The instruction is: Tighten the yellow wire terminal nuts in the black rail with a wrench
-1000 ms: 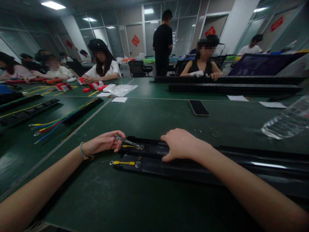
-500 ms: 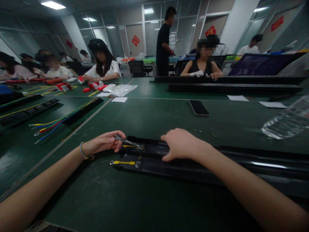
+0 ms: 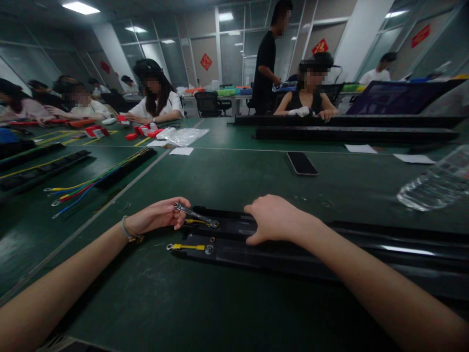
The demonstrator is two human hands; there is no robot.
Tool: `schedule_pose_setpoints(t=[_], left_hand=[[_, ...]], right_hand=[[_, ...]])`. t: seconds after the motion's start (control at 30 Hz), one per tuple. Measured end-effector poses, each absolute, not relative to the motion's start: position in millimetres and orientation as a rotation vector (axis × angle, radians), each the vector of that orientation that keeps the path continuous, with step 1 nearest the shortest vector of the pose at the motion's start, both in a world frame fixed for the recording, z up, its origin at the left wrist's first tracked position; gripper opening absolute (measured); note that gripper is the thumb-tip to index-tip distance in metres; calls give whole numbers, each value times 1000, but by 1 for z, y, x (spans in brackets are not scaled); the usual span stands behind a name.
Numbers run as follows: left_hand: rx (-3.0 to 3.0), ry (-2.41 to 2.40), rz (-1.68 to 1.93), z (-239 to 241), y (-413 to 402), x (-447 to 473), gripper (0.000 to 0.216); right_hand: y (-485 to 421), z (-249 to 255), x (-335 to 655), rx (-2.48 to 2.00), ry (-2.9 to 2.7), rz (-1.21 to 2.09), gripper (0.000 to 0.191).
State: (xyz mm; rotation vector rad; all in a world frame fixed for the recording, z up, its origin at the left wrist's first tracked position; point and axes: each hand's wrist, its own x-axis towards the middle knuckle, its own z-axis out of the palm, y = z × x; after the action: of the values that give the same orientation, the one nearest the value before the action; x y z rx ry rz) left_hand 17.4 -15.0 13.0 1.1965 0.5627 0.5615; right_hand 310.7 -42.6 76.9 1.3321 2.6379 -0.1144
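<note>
My left hand [image 3: 163, 217] pinches one end of a metal wrench [image 3: 196, 215]. The wrench's ring end sits over a fastener near the left end of the farther black rail [image 3: 238, 226], and a short yellow wire partly shows beneath it. My right hand [image 3: 276, 217] is wrapped over that same rail, thumb on the near side, fingertips hidden behind. Alongside, closer to me, lies a second black rail [image 3: 249, 252]. Its yellow wire [image 3: 188, 247] ends in a ring terminal beyond the rail's edge, with a small brass-coloured nut [image 3: 212, 239] close by.
A phone [image 3: 302, 163] lies beyond my right hand, and a clear plastic bottle [image 3: 436, 178] is at the right. To the left rest black strips with coloured wires [image 3: 91, 183]. Co-workers sit across the green table [image 3: 227, 171]; a person in black [image 3: 264, 63] stands behind.
The standing person has shifted to the right. The wrench's held end has moved very slightly; my hands keep nearly the same places.
</note>
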Motion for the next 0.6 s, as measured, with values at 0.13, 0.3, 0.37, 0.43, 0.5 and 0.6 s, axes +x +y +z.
schedule_pose_setpoints(t=[0.13, 0.3, 0.37, 0.43, 0.5, 0.6], left_hand=[[1211, 564, 559, 15, -16, 20, 29], [1224, 573, 561, 16, -16, 20, 24], [1224, 576, 560, 16, -16, 20, 23], [1223, 572, 559, 15, -15, 19, 23], [1220, 565, 559, 14, -15, 18, 23], [1220, 559, 558, 13, -14, 17, 24]], right_hand=[[-43, 79, 310, 1334, 2628, -132, 59], [-43, 78, 311, 1329, 2637, -116, 58], [-43, 78, 311, 1328, 2638, -123, 60], [-43, 78, 311, 1330, 2634, -141, 62], [-44, 79, 312, 1333, 2629, -144, 62], [-43, 79, 312, 1336, 2631, -137, 61]])
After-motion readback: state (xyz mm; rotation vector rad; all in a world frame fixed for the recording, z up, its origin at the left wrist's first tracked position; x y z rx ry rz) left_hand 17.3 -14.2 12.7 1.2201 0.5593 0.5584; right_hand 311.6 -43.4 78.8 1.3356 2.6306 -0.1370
